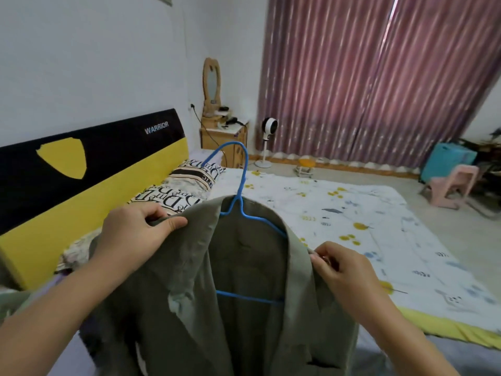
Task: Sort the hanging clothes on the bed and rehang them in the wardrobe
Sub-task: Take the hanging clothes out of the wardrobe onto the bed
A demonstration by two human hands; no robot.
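Left hand [135,229] pinches olive-green cotton jacket [244,308] collar at 10 o'clock; right hand [344,270] pinches it at 3, w/ blue wire hanger [238,185] inside.

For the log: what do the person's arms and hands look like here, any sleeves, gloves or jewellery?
Both forearms are bare as far as the frame shows, with no sleeve edge in view. The left hand and right hand wear no gloves, and no watch, bracelet or ring is visible. Fingernails look short and unpainted.

A bed [32,256] with a black-and-yellow headboard carries a white patterned quilt [352,226]. Two letter-printed pillows [189,183] lie by the headboard.
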